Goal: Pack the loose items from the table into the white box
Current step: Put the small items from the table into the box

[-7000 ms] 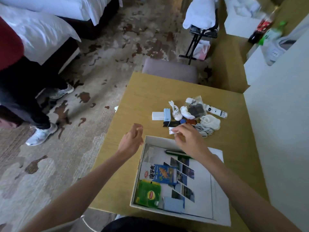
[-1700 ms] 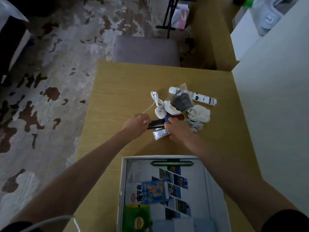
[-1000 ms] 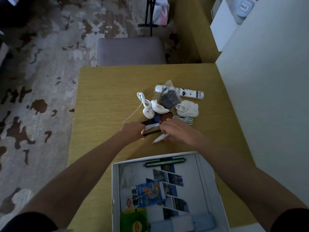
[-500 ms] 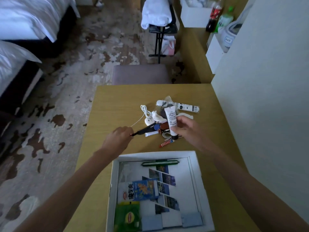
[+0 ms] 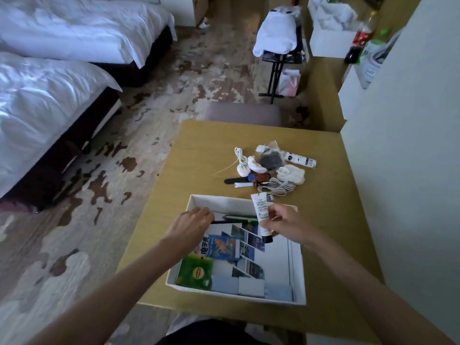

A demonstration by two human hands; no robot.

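Holding a white squeeze tube with a dark cap (image 5: 261,216) upright above the open white cardboard box (image 5: 297,298), the right hand (image 5: 286,226) has its fingers clamped around the tube's lower half, likely so it can be lowered in cap first. The left hand (image 5: 193,224) hovers over the box's far left corner, fingers pinched on a thin black stick-like item (image 5: 220,222) beside a green pen (image 5: 240,217); both hands seem to be delivering at once. The box sits at the near edge of the yellow wooden worktop (image 5: 323,220) and already holds a green tea packet (image 5: 196,272), a blue snack packet (image 5: 222,247) and printed cards. Half a second earlier, both hands were at the pile of loose items (image 5: 271,170) beyond the box; now they are over the box, and cables, a white sock and another tube remain unpacked.
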